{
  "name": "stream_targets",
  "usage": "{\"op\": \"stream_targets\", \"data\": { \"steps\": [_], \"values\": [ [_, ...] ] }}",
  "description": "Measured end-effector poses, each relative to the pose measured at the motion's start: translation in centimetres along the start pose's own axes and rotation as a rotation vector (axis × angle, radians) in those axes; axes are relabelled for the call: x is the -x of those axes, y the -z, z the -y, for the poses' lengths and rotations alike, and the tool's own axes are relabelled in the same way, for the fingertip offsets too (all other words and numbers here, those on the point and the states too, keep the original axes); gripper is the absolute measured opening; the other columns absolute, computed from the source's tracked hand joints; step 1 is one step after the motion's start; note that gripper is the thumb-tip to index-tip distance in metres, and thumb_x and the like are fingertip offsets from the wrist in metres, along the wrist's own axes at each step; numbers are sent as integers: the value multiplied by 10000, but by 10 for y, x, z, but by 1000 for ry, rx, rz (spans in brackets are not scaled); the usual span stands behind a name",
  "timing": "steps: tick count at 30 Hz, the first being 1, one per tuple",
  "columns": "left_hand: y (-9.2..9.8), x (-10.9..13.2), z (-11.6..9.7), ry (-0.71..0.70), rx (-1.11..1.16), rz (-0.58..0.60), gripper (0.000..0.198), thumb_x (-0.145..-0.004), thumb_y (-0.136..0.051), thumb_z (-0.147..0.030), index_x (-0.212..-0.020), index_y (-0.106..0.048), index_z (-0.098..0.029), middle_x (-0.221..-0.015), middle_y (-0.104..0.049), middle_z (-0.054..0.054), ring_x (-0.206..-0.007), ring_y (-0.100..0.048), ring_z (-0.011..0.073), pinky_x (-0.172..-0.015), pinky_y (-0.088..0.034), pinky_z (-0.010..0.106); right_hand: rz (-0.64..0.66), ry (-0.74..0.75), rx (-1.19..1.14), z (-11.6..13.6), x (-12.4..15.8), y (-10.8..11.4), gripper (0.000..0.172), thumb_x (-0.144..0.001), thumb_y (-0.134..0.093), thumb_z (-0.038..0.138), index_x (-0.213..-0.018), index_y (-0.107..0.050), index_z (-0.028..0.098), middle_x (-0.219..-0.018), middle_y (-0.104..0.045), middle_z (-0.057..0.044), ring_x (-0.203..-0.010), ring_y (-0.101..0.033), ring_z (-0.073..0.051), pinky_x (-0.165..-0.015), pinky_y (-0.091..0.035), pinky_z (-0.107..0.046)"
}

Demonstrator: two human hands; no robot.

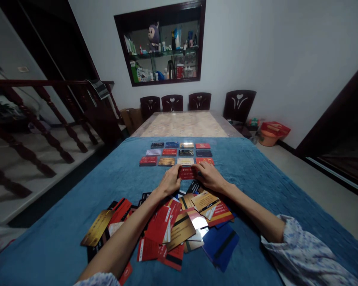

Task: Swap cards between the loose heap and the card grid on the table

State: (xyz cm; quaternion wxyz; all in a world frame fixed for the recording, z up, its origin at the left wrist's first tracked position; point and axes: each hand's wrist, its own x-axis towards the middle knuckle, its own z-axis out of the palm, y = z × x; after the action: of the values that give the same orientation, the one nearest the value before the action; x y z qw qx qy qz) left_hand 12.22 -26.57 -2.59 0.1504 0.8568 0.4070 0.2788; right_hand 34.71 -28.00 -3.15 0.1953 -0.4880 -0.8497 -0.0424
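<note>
My left hand (170,179) and my right hand (210,175) grip a dark red plastic card (187,173) by its two short ends, fingers closed at the edges. Just beyond it, three rows of small card stacks lie on the blue cloth. The nearest row has a red stack (148,161), a gold stack (166,161), a pale stack (185,161) and an orange-red stack (205,160). Below my forearms spreads a loose heap of cards, among them a gold card (181,231), a blue card (220,244) and a red card (160,226). My left forearm hides part of the heap.
The blue cloth (107,186) covers the near part of a long table with a marbled top (185,124). Several dark chairs (240,104) stand around the far end. An orange bin (270,135) is on the floor at right, and a wooden railing (44,101) runs along the left.
</note>
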Motion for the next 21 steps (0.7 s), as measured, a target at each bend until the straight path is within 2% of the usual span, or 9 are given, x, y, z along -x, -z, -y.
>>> {"op": "stream_targets", "data": {
  "steps": [5,10,21],
  "values": [
    [-5,0,5,-7,31,6,481,-755,-552,-41,-1209,-488,-185,-1163,-605,112,-1136,-576,256,-1002,-460,413,-26,64,-100,-11,0,-6,525,-824,-612,183,-1339,-509,192,-1083,-572,-124,-990,-529,-259,-847,-443,-392],
    [-2,-1,5,14,6,46,503,-749,-572,-50,-1230,-486,-167,-1155,-590,118,-1125,-567,265,-1006,-457,428,-31,106,-147,-18,0,-7,583,-788,-661,210,-1351,-510,190,-1091,-562,-133,-993,-525,-273,-852,-454,-411],
    [12,-7,-1,-29,-102,134,414,-765,-553,-78,-1166,-500,-165,-1086,-581,110,-1039,-571,257,-938,-489,385,70,65,-44,-11,-3,17,515,-824,-638,354,-1291,-559,152,-1158,-596,-163,-1037,-522,-287,-867,-433,-408]
  ]
}}
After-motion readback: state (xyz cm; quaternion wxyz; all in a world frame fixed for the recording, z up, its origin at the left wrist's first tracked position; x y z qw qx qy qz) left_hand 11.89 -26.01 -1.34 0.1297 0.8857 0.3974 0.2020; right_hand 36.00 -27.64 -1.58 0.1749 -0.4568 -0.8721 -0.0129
